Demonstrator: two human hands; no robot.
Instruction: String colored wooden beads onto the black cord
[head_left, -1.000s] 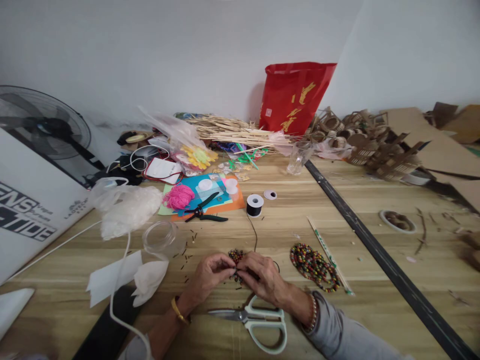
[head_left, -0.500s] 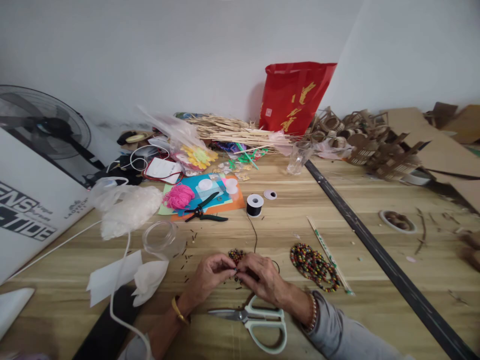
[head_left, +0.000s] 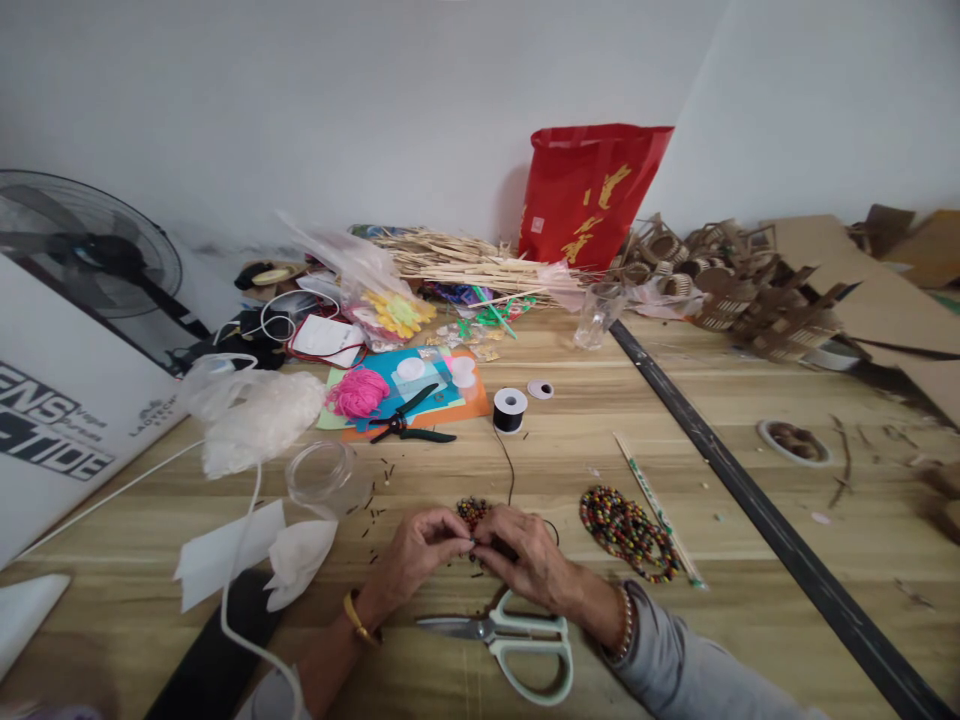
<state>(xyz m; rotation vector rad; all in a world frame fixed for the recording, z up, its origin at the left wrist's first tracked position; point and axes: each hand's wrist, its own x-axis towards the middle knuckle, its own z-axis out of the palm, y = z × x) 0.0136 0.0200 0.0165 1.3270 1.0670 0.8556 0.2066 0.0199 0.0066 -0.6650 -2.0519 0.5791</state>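
Observation:
My left hand point(head_left: 416, 555) and my right hand point(head_left: 521, 555) meet fingertip to fingertip near the table's front edge, both pinched on something small, over a small pile of dark beads point(head_left: 472, 512). A thin black cord point(head_left: 508, 470) runs from a black spool point(head_left: 510, 409) down to my hands. A coil of strung coloured beads point(head_left: 628, 532) lies just right of my right hand. Pale-green-handled scissors point(head_left: 517, 640) rest below my wrists.
Black pliers point(head_left: 409, 425) lie on coloured paper beside pink yarn point(head_left: 358, 393). A clear jar point(head_left: 324, 478) and white plastic bags point(head_left: 255, 415) sit at left. A red bag point(head_left: 589, 192), straw sticks point(head_left: 457, 260), a glass point(head_left: 598, 315) and cardboard pieces point(head_left: 757, 285) line the back. A fan point(head_left: 82, 255) stands far left.

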